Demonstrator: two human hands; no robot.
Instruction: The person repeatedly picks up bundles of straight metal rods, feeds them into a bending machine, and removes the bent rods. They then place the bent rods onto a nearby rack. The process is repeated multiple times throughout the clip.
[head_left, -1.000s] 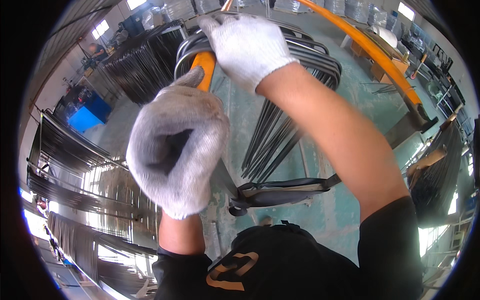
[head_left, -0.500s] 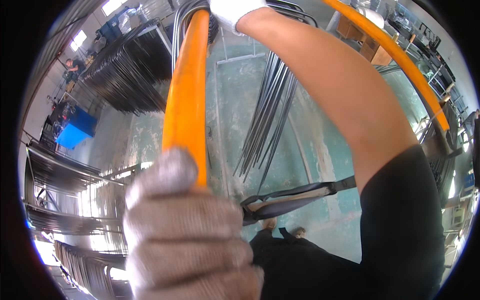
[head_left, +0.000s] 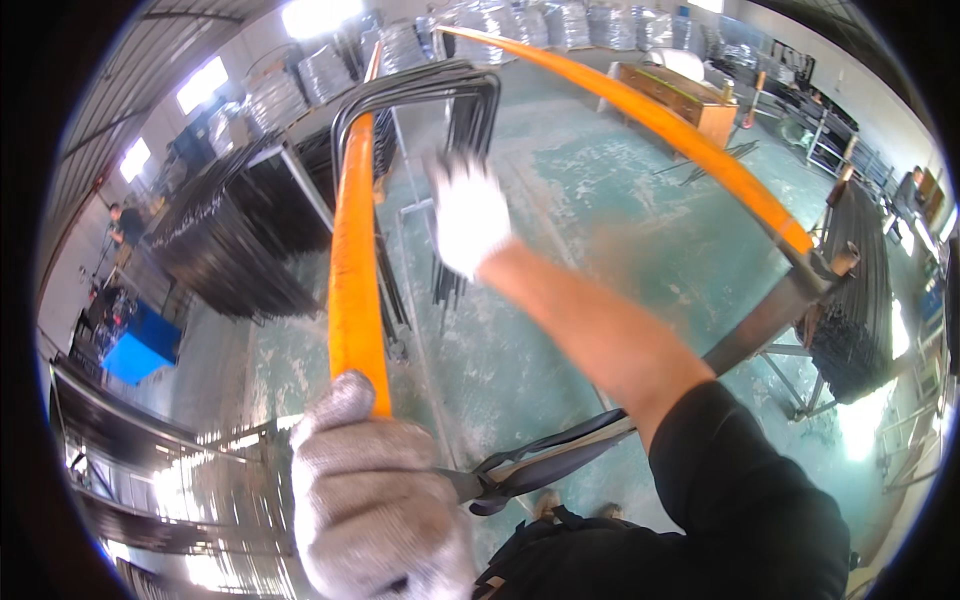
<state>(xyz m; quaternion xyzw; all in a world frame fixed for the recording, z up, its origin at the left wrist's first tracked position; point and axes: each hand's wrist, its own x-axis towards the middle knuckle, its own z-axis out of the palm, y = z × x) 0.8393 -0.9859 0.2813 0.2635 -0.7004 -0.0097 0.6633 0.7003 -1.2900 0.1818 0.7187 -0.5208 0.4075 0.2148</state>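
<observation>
Rods (head_left: 472, 112) hang on the left pole (head_left: 357, 270), their bends likely keeping them there; left hand (head_left: 380, 490) clasps its near end, seemingly for steadiness. Right hand (head_left: 472, 215), blurred, looks spread and released near the rods.

Rods (head_left: 430, 84) on the left pole (head_left: 355, 270)

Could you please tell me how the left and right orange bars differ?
The left hand grips the left bar; no hand is on the right bar. Dark bent tubes hang over the left bar, while the right bar carries none. Both are long and orange.
</observation>
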